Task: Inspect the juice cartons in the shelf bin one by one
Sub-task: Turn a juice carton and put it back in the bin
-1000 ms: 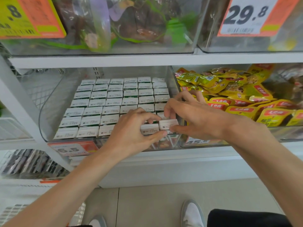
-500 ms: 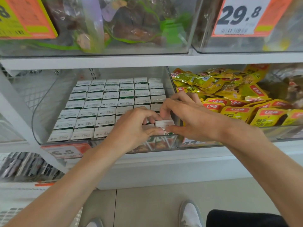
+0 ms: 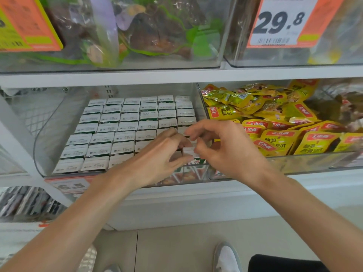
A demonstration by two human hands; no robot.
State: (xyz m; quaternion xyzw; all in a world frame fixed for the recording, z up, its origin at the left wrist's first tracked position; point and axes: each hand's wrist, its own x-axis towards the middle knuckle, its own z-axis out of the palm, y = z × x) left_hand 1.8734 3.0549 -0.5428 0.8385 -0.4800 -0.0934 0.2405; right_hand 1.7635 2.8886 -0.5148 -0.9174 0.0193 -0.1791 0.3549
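**Step in hand.** Inspection of a single unit. The juice cartons (image 3: 125, 124) stand upright in tight rows in the clear shelf bin (image 3: 51, 134), white tops upward. The front-right carton (image 3: 189, 151) sits at the bin's front right corner, against the front wall. It appears slightly raised above its neighbours.

**Hand state.**
- The left hand (image 3: 157, 160) reaches over the front wall. Its thumb lies in front of the front-right carton and its fingers behind it, pinching the carton.
- The right hand (image 3: 225, 150) is at the carton's right end with its fingers curled. The lower fingers touch the carton top and the upper fingers are lifted clear. Whether this hand actually grips the carton cannot be determined.

**Progress.** Judged from the layout, the other rows stand undisturbed. How many have already been checked cannot be determined.

**Next move.** The carton probably needs to be drawn straight up. The packing is tight, so a tilted pull could drag its neighbours. Once it is free, turn it to view the faces, then reseat it squarely in its slot.

**Adjacent.** The yellow snack packets (image 3: 275, 138) lie in the next bin, just beside the right hand. The price label (image 3: 70, 185) hangs at the shelf's front edge.
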